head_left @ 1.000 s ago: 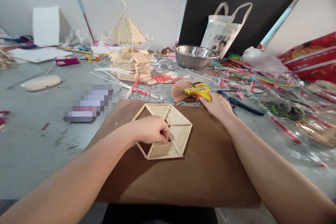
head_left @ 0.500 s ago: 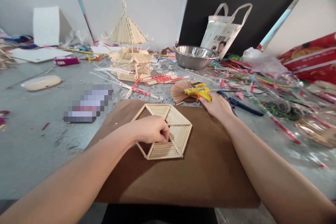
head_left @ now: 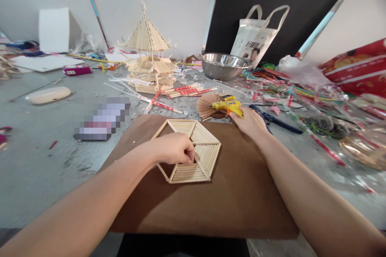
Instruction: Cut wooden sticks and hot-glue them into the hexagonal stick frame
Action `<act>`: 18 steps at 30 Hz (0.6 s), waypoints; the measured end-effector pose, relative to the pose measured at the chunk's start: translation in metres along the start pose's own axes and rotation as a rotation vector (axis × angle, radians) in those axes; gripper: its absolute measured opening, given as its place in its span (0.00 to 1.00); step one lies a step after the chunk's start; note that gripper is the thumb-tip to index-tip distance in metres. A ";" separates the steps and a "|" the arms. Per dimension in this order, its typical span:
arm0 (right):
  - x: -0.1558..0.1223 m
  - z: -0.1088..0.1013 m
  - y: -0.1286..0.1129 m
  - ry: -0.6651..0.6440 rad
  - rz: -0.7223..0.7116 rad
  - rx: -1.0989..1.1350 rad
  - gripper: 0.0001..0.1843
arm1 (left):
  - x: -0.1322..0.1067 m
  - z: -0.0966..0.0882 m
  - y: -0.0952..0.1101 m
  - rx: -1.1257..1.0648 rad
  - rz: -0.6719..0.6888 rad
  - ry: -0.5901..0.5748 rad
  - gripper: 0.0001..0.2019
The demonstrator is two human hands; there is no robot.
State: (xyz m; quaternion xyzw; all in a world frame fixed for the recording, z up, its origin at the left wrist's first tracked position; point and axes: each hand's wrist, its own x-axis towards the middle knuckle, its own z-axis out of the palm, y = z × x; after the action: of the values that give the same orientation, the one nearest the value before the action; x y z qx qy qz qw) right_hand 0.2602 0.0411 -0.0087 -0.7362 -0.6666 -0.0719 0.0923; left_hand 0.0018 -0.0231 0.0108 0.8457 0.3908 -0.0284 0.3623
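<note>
A hexagonal frame of pale wooden sticks point(head_left: 208, 156) lies flat on a brown board point(head_left: 229, 200). Thin sticks laid side by side fill its right and lower panels; the left ones are bare in part. My left hand point(head_left: 175, 148) is over the middle of the frame, fingers pinched together and pointing down at the lower panel. Whatever sits in that pinch is hidden. Past the board's far right corner, my right hand point(head_left: 251, 122) has its fingers round the handle of a yellow hot glue gun point(head_left: 227, 106), whose nozzle points left over a pleated brown paper fan point(head_left: 208, 103).
Behind the board stands a stick pagoda point(head_left: 149, 48), with red-wrapped sticks point(head_left: 187, 90) in front. A metal bowl point(head_left: 224, 66) is at the back. Blue-handled pliers point(head_left: 280, 122) lie beside my right hand. A blurred-out phone point(head_left: 104, 118) and a white oblong case point(head_left: 48, 95) are left.
</note>
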 end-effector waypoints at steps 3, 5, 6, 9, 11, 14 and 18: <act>0.000 0.000 0.000 -0.011 0.005 -0.001 0.26 | 0.000 0.000 -0.001 -0.016 -0.011 -0.008 0.09; 0.000 0.000 0.000 -0.009 0.001 -0.004 0.26 | -0.001 -0.001 0.000 -0.023 -0.010 -0.014 0.09; 0.000 0.000 0.000 -0.007 -0.001 -0.005 0.25 | -0.001 -0.001 0.000 -0.025 -0.009 -0.016 0.09; 0.000 0.001 0.001 0.002 -0.003 -0.008 0.25 | -0.001 -0.002 0.001 -0.031 -0.003 -0.014 0.09; 0.000 0.001 0.001 0.006 -0.003 -0.007 0.25 | -0.001 -0.002 0.001 -0.032 0.004 -0.013 0.09; 0.000 0.001 0.001 0.005 0.000 -0.005 0.25 | -0.001 -0.002 0.002 -0.026 0.002 -0.019 0.09; 0.000 0.000 0.000 0.003 0.008 -0.004 0.25 | -0.001 -0.002 0.002 -0.014 0.001 -0.017 0.09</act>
State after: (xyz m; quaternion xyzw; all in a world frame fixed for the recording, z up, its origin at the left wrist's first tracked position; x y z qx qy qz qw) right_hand 0.2604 0.0407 -0.0087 -0.7389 -0.6634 -0.0738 0.0922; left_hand 0.0019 -0.0237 0.0141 0.8430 0.3876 -0.0324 0.3716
